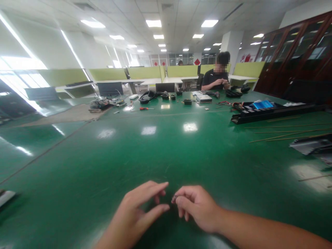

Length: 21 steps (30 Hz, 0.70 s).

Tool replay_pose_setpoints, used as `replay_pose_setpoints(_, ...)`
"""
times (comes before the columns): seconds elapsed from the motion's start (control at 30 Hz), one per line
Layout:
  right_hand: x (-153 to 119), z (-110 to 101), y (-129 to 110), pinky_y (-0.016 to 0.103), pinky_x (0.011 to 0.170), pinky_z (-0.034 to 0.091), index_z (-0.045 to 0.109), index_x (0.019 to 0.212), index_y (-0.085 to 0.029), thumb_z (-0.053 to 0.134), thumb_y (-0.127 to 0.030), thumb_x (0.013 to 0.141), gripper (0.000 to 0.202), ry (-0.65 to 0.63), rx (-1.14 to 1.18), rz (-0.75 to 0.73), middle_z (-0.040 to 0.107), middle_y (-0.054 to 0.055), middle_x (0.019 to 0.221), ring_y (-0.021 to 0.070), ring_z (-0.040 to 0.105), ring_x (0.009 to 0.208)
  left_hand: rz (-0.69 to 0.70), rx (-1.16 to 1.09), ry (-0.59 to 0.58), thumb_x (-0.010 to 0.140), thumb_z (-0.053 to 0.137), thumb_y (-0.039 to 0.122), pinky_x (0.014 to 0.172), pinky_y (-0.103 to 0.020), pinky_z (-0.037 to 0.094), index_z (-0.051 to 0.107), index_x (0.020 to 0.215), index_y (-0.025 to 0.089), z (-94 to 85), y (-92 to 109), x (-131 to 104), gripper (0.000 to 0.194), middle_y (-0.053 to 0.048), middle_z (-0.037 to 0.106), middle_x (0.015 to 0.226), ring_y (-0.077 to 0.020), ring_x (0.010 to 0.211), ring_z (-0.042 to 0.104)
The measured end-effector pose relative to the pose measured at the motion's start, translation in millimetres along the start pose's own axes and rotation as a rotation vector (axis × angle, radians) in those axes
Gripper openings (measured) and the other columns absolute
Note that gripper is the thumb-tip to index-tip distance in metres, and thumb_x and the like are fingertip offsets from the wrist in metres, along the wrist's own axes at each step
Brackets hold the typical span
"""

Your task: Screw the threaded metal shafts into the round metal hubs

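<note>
Between the thumb and forefinger of my right hand point(195, 208) is a small dark piece point(174, 198) with a metallic look, too small and blurred to name. The fingers cover most of it. Just to the left, my left hand point(141, 207) is open, its thumb and fingers apart with nothing between them. A narrow gap separates the left fingertips from the small piece. Both hands hover low over the near part of the green tabletop point(166, 155).
Across the table a person point(216, 74) sits with hands together. A screwdriver point(146, 108), black cases and a pile of electronic parts point(106, 103) lie along the far side. At right are a long black tray point(272, 111), thin rods point(287, 135) and dark metal parts point(311, 145).
</note>
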State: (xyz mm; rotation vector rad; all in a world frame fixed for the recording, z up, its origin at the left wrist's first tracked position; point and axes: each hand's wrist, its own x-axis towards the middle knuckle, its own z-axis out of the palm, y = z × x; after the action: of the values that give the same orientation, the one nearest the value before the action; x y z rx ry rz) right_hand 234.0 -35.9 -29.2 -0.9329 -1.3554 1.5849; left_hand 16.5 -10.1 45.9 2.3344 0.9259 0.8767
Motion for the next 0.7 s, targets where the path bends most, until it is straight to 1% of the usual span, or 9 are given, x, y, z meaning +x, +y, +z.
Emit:
replay_pose_setpoints(0.07,0.2,-0.1,0.3,0.02,0.047,0.039,0.067,0.091,-0.013,0.061,-0.063,0.09,0.051,-0.024,0.007,-0.033,0.06,-0.001,0.063,0.0088,0.05,0.049,0.026,-0.089,-0.049,0.089,0.071,0.023,0.069,-0.018,0.05,0.071,0.119,0.036,15.9,5.2,11.0,0.032,0.003,0.072,0.082,-0.0109,0.072,0.066)
replay_pose_setpoints(0.17,0.2,0.0,-0.3,0.02,0.047,0.039,0.067,0.09,-0.012,0.057,-0.067,0.092,0.055,-0.041,0.017,-0.072,0.058,-0.001,0.062,0.0088,0.049,0.048,-0.031,-0.171,-0.067,0.089,0.071,0.023,0.065,-0.019,0.046,0.077,0.105,0.033,29.3,7.1,13.1,0.02,0.003,0.07,0.076,-0.0116,0.07,0.064)
replay_pose_setpoints(0.3,0.3,0.6,-1.9,0.02,0.047,0.039,0.065,0.088,-0.013,0.057,-0.068,0.091,0.056,-0.031,0.02,-0.066,0.058,-0.001,0.061,0.0092,0.049,0.048,-0.172,-0.266,-0.01,0.084,0.074,0.021,0.066,-0.02,0.046,0.079,0.093,0.028,38.0,2.2,7.3,0.012,0.001,0.066,0.073,-0.0128,0.07,0.062)
replay_pose_setpoints(0.4,0.3,0.0,-2.0,0.02,0.048,0.039,0.065,0.086,-0.013,0.06,-0.07,0.089,0.057,-0.045,0.015,-0.036,0.058,-0.001,0.062,0.0093,0.049,0.049,-0.21,-0.35,0.011,0.083,0.075,0.024,0.068,-0.021,0.048,0.078,0.086,0.025,43.2,0.8,4.4,0.004,-0.001,0.066,0.076,-0.0134,0.073,0.062)
replay_pose_setpoints(0.47,0.0,-1.0,-2.0,0.02,0.049,0.039,0.063,0.082,-0.014,0.06,-0.07,0.087,0.057,-0.055,0.001,-0.02,0.059,-0.001,0.062,0.0091,0.049,0.049,-0.237,-0.424,0.037,0.084,0.075,0.029,0.074,-0.022,0.051,0.077,0.085,0.023,44.3,1.4,2.2,0.007,-0.003,0.07,0.084,-0.0156,0.081,0.066)
replay_pose_setpoints(0.53,-0.5,-1.9,-2.5,0.02,0.049,0.038,0.064,0.08,-0.014,0.059,-0.07,0.089,0.057,-0.068,-0.025,-0.012,0.061,0.0,0.063,0.0091,0.049,0.049,-0.31,-0.502,0.088,0.085,0.074,0.036,0.079,-0.026,0.056,0.075,0.087,0.021,39.8,0.1,-2.1,0.015,-0.006,0.072,0.094,-0.0186,0.087,0.069)
replay_pose_setpoints(0.57,-0.7,-2.2,-3.2,0.02,0.049,0.038,0.065,0.081,-0.014,0.057,-0.069,0.09,0.057,-0.076,-0.042,-0.009,0.061,0.0,0.063,0.0092,0.049,0.049,-0.36,-0.525,0.124,0.085,0.074,0.04,0.079,-0.027,0.058,0.074,0.088,0.021,34.6,-2.2,-5.6,0.019,-0.007,0.073,0.096,-0.0198,0.087,0.07)
replay_pose_setpoints(0.63,-1.3,-2.3,-5.0,0.021,0.05,0.038,0.068,0.084,-0.013,0.056,-0.066,0.092,0.055,-0.09,-0.075,-0.001,0.062,0.0,0.064,0.0095,0.05,0.05,-0.452,-0.51,0.221,0.083,0.075,0.048,0.075,-0.028,0.061,0.073,0.092,0.021,17.7,-10.7,-16.5,0.028,-0.007,0.075,0.094,-0.0205,0.08,0.072)
replay_pose_setpoints(0.7,-1.6,-1.9,-7.2,0.02,0.05,0.038,0.07,0.085,-0.013,0.057,-0.062,0.093,0.051,-0.104,-0.105,0.008,0.062,0.001,0.065,0.0097,0.05,0.051,-0.509,-0.396,0.369,0.081,0.076,0.055,0.072,-0.03,0.062,0.072,0.094,0.022,-5.8,-22.6,-31.8,0.036,-0.006,0.076,0.094,-0.0215,0.078,0.072)
